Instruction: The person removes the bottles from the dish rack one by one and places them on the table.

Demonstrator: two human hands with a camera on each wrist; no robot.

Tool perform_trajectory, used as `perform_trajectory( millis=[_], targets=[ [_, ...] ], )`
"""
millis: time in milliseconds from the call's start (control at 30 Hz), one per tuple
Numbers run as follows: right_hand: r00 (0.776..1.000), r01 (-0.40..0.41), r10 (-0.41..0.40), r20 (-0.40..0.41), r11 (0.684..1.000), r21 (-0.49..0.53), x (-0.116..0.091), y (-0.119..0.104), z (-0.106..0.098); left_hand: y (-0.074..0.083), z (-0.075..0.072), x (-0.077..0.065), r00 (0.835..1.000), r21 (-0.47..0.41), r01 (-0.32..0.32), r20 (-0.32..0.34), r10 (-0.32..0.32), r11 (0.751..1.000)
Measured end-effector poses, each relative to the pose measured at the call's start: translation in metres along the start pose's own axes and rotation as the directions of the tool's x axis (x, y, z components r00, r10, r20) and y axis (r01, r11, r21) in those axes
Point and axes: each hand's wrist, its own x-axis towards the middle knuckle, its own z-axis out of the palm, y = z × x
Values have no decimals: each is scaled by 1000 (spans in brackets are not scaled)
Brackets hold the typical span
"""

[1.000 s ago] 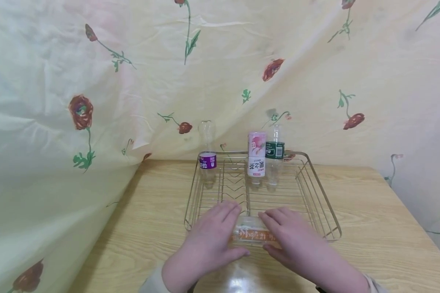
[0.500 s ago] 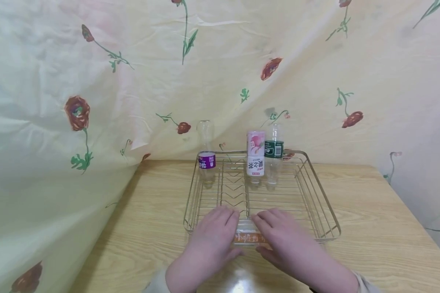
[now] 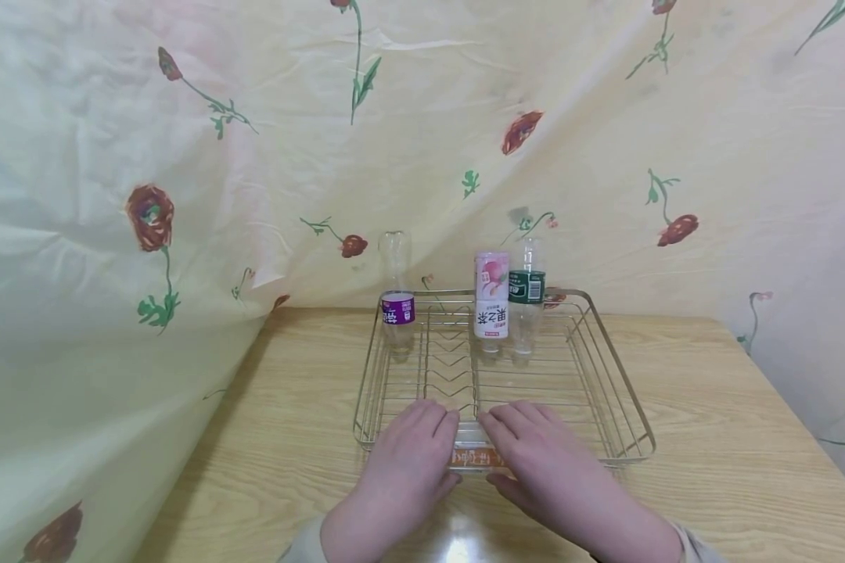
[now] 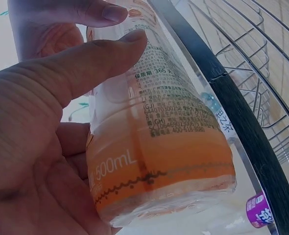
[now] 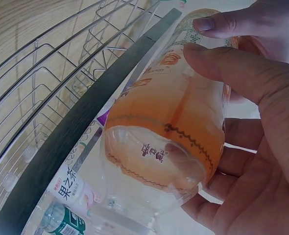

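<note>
"starting from the left, what's there?"

"a purple-labelled bottle [image 3: 398, 308] in the wire rack [image 3: 623, 374], toward the far side. nearer the person, the left grip [image 3: 411, 453]: thumb over a label, fingers curled behind, parted only by the girth of what it holds."

"which is?"

"the orange-labelled bottle [image 3: 475, 456], lying sideways between both grips at the rack's near side. i can't tell whether it touches the wires."

"how would it handle?"

"light, i'd judge, since no drink shows in it. the plastic looks thin, so a hard squeeze would probably dent it; the smooth label might slide a little. it's unlikely to break."

"where to take hold, then?"

"round the labelled body, one grip toward each end, thumbs opposite fingers, gently. that's how it's held here."

"and further right?"

"a pink-and-white bottle [image 3: 491, 293] stands just beside a green-labelled bottle [image 3: 526, 288], both toward the rack's far side. nearer, the right grip [image 3: 548, 461] is wrapped round the other end, thumb on the label. past the rack, the wooden worktop [image 3: 718, 375]."
</note>
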Motion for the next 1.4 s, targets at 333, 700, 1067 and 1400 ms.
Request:
perform_trajectory(
  millis=[333, 700, 1067, 1400],
  targets=[
    [999, -1, 2, -52, 1000, 19, -1, 2, 0, -3, 1, -5, 999, -52, 26, -19, -27, 998],
    [988, -71, 88, -126, 989, 133, -8, 15, -6, -7, 2, -8, 997, -78, 73, -26, -75, 994],
    [980, -127, 154, -130, 973, 195, -21, 30, -15, -9, 0, -11, 994, -124, 105, -16, -108, 987],
    [972, -135, 175, -159, 963, 233, -27, 36, -19, -12, 2, -15, 990, -172, 123, -44, -132, 977]
  ],
)
